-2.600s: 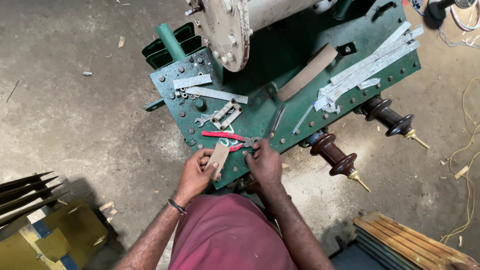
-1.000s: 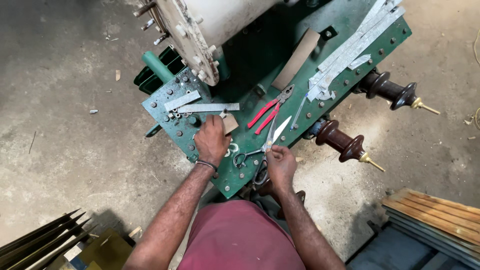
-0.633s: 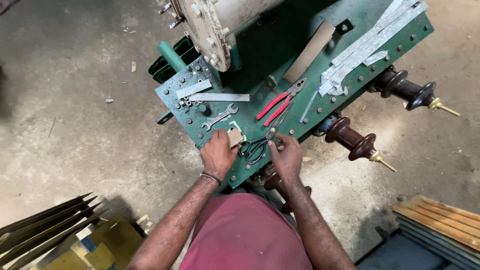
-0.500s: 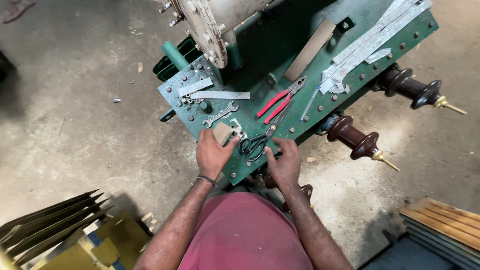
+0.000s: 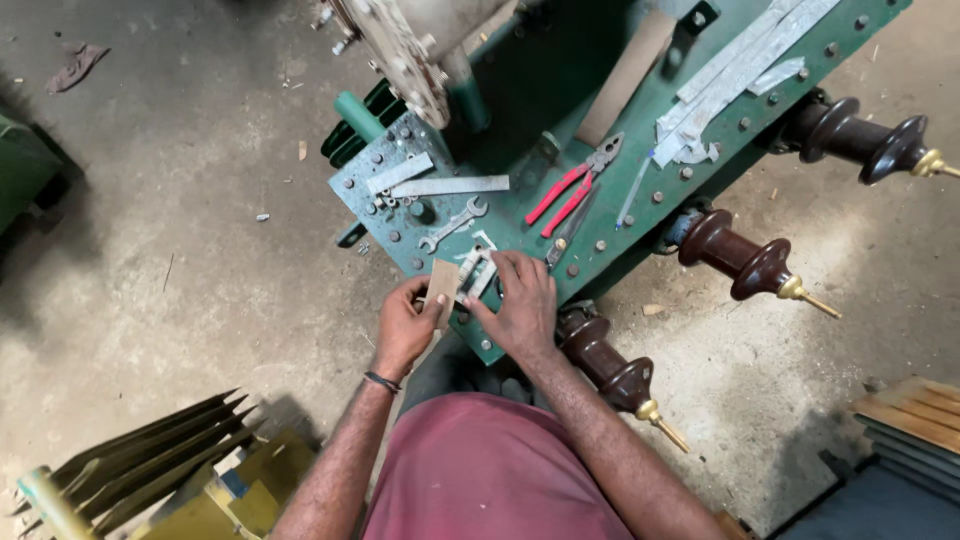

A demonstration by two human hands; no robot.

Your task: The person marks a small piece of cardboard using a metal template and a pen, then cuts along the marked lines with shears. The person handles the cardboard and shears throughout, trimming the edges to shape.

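A green bolted metal cover plate (image 5: 505, 215) lies in front of me. My left hand (image 5: 402, 325) pinches a small tan strip of card (image 5: 442, 280) at the plate's near corner. My right hand (image 5: 522, 300) rests flat on the plate beside it, fingers over small pale strips (image 5: 474, 270); scissors seen earlier are hidden under it. Red-handled pliers (image 5: 570, 186) and a spanner (image 5: 452, 222) lie on the plate just beyond my hands.
Flat metal strips (image 5: 440, 185) and grey tape pieces (image 5: 725, 80) lie on the plate. Three brown ceramic bushings (image 5: 745, 262) stick out on the right. A pale cylinder flange (image 5: 400, 50) stands behind. Finned radiator panels (image 5: 150, 470) sit at lower left on the concrete floor.
My left hand has picked up the tan strip and drawn back to the plate's corner. My right hand has moved over the scissors and small strips. The pliers have been set further back.
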